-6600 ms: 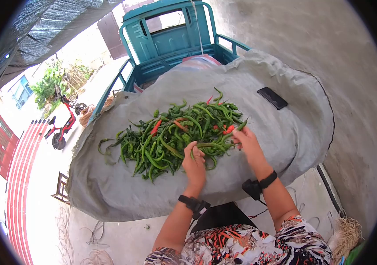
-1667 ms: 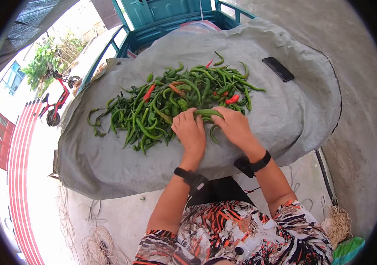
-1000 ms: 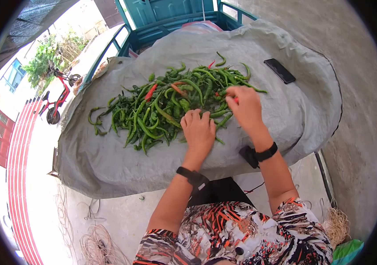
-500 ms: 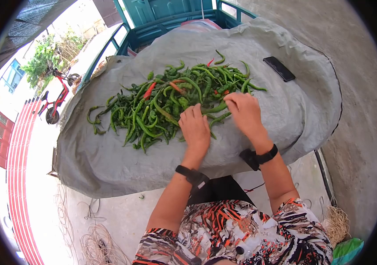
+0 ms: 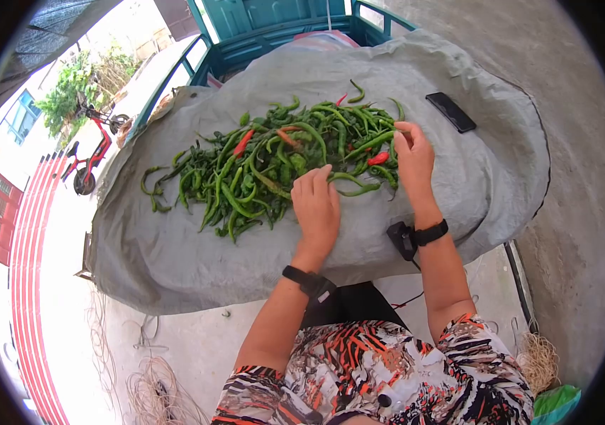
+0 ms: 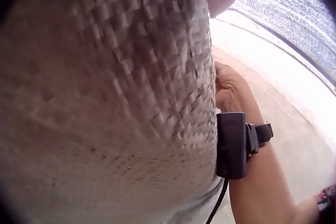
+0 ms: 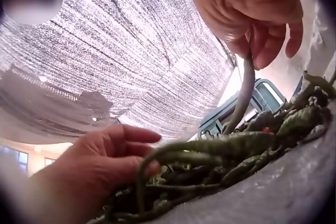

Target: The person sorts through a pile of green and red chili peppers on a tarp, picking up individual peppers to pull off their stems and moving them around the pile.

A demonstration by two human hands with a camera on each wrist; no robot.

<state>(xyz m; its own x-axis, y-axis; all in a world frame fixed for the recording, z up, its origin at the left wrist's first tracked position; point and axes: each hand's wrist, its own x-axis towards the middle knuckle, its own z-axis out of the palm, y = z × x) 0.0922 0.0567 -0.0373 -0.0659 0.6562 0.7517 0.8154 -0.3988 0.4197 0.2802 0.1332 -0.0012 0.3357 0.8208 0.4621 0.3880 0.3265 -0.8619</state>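
A heap of long green chili peppers (image 5: 245,180), with a few red ones, lies on a grey woven sheet (image 5: 196,265). At its front edge, my left hand (image 5: 316,211) holds green chili peppers (image 5: 362,190) by their stem ends, sticking out to the right. My right hand (image 5: 414,157), at the heap's right side, pinches one green chili pepper (image 7: 244,92) between thumb and fingers. That pepper hangs down towards the heap in the right wrist view. A red pepper (image 5: 378,159) lies just left of the right hand. Sheet weave hides the left hand's work in the left wrist view.
A black phone (image 5: 450,112) lies on the sheet at the back right. Behind stands a teal cargo tricycle bed (image 5: 274,42). A red scooter (image 5: 93,156) is parked at the left, and loose cord (image 5: 157,389) lies on the floor.
My right hand has moved from beside the left hand out to the heap's right side, raising a pepper. The left hand has stayed near the front edge with its peppers.
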